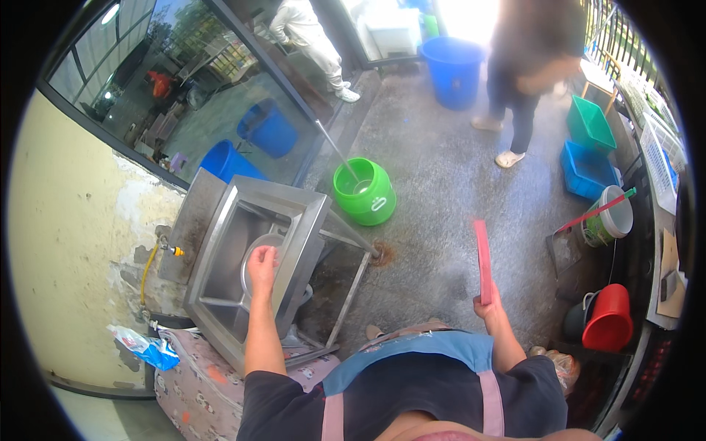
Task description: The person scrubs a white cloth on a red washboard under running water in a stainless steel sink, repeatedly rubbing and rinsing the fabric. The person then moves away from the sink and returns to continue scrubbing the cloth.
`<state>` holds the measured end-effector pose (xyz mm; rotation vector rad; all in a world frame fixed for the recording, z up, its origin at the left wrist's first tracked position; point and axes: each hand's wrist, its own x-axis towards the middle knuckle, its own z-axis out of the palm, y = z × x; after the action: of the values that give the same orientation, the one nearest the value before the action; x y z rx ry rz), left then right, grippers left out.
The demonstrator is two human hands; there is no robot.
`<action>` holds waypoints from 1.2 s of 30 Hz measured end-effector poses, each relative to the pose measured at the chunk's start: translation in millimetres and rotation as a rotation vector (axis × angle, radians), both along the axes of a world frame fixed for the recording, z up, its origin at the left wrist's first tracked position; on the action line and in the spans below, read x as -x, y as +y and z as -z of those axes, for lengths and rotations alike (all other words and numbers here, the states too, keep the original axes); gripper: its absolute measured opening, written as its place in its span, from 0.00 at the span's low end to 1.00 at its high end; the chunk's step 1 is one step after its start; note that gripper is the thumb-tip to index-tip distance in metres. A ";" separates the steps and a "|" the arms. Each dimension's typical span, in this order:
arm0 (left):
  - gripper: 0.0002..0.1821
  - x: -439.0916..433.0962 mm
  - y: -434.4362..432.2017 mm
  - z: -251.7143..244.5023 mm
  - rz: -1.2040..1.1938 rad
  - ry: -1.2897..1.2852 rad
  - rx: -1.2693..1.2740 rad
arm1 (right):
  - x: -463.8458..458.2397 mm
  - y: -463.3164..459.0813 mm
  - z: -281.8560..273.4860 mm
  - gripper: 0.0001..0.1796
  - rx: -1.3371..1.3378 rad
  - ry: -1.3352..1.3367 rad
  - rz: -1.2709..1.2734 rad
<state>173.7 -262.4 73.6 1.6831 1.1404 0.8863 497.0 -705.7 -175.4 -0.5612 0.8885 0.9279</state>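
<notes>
My left hand (262,270) is over the stainless steel sink (220,281), its fingers curled together. Below it in the basin lies a round bowl (246,270), partly covered by the hand. Whether the fingers pinch anything or touch the bowl's rim, I cannot tell. Out to the other side, my right hand (488,305) grips the lower end of a long flat red bar (483,259), which points away from me over the concrete floor. A blue and pink apron (408,350) covers my front.
Beyond the sink stands a bright green bucket (367,204) with a metal pole in it. One person (518,71) stands ahead near a blue barrel (453,77); another in white (311,41) is at the doorway. Along the right are plastic crates (589,171), a white pail (615,215) and a red bucket (609,320).
</notes>
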 end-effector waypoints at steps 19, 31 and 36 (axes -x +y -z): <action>0.14 183.8 -105.5 201.2 0.308 1.037 0.549 | -24.2 13.0 78.9 0.14 -0.043 0.028 -0.220; 0.14 197.9 -118.8 230.4 0.174 0.693 0.787 | -5.0 104.8 -25.9 0.13 0.158 0.065 -0.163; 0.07 202.7 -103.4 243.9 0.175 0.628 0.773 | -2.8 121.2 -11.5 0.14 0.155 0.016 -0.248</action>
<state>-28.9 -365.7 -170.3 1.3728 1.4597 -0.2366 499.7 -584.5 -163.9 -0.8110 0.9240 1.0938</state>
